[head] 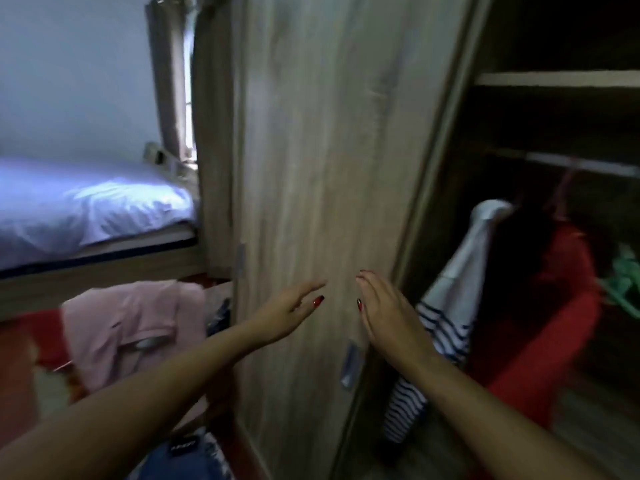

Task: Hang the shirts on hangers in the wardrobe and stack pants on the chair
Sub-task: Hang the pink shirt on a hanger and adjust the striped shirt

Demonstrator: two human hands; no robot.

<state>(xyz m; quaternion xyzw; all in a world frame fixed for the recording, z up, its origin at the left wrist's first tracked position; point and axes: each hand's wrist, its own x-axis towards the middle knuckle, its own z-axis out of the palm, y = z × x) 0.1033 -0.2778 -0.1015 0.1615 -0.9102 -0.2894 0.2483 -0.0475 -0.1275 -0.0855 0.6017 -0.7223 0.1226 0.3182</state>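
Observation:
Both my hands are stretched out in front of the wooden wardrobe door (311,168). My left hand (291,313) is empty with its fingers extended. My right hand (384,306) is also empty, flat and open, near the door's right edge. Inside the open wardrobe section hang a white shirt with navy stripes (446,306) and a red garment (540,327) from a rail (585,166). Green hangers (623,285) show at the far right. A pink garment (131,327) lies draped at lower left, and blue jeans (187,459) lie below my left forearm.
A bed with a pale blue sheet (86,209) stands at the left beside a curtain (169,81). A wardrobe shelf (554,79) runs above the rail. The door carries a recessed handle (349,365). The picture is motion-blurred.

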